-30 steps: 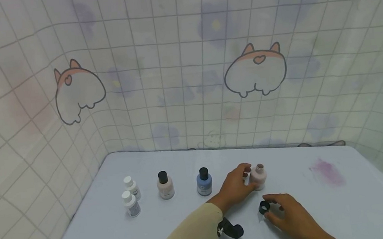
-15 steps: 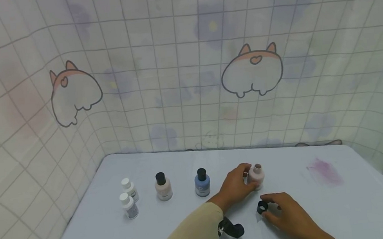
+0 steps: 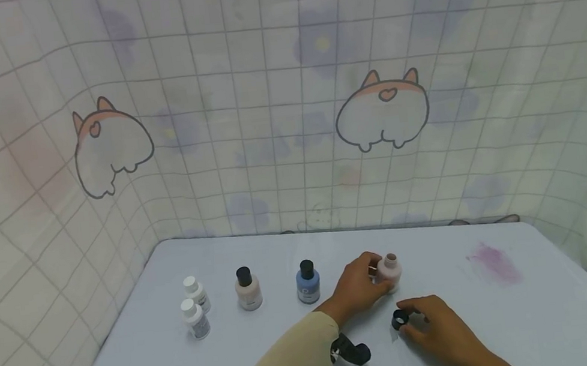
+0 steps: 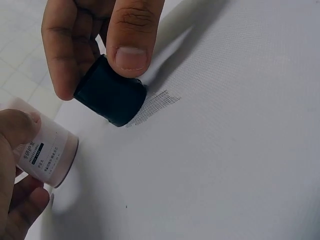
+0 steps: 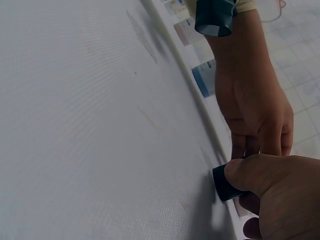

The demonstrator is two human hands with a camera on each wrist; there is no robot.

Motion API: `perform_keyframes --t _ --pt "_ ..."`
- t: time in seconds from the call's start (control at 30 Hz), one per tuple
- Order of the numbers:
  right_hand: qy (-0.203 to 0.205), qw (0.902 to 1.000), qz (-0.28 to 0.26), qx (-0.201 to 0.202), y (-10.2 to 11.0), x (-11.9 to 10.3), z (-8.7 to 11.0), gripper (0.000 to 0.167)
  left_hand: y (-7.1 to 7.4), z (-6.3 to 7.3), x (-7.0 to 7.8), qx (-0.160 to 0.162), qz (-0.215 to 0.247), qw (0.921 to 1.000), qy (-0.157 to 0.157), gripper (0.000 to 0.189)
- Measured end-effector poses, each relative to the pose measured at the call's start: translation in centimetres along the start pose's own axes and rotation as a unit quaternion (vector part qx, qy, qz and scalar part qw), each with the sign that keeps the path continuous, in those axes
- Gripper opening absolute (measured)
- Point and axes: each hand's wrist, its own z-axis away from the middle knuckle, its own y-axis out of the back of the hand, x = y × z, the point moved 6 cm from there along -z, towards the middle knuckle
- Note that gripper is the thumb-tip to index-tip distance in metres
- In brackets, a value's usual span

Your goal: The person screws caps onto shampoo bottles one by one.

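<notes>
My left hand grips a small pale pink bottle that stands on the white table with its neck bare. In the left wrist view, the printed label of this bottle shows between thumb and fingers. Nearer the front, my right hand pinches a black bottle cap, its hollow end visible in the head view. The left wrist view has the cap between thumb and fingers, close over the table. Seen from the right wrist, the cap sits under the thumb, just below the left hand.
Left of my hands stand a blue bottle and a beige bottle, both black-capped. Farther left are two small white-capped bottles. A pink stain marks the table's right side. Behind hangs a checked curtain.
Both hands hold nearly the same pose on the bottle and the cap. The whole head view has shifted slightly, so the things appear a little farther left.
</notes>
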Motion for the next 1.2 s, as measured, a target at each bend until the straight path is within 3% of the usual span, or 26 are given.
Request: perform_keyframes --t 0.63,1.2 --pt "-0.014 0.9998 -0.009 0.014 0.8 -0.2 0.4 0.039 1.1 1.7 -0.3 -0.015 0.016 0.9997 0.001 0.048" --pt "-0.009 0.9993 -0.035 0.009 1.4 -0.3 1.0 0.040 2.0 4.0 0.2 -0.040 0.043 0.9977 -0.035 0.045"
